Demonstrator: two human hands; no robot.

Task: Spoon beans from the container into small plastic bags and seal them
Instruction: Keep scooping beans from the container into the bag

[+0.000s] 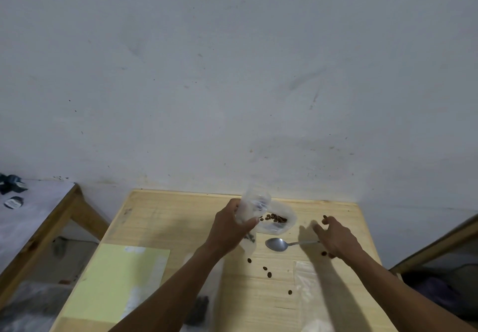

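Scuffed grey wall behind, and your wooden bench (165, 217) is pushed right up against it. Your left hand (229, 228) is closed around a clear plastic bag (252, 208), held upright with a few beans low inside. Container (280, 219) of beans sits just behind it. Your right hand (333, 236) hovers loosely open, holding nothing, over the spoon (278, 244) handle. Loose beans (266, 271) lie scattered on the wood.
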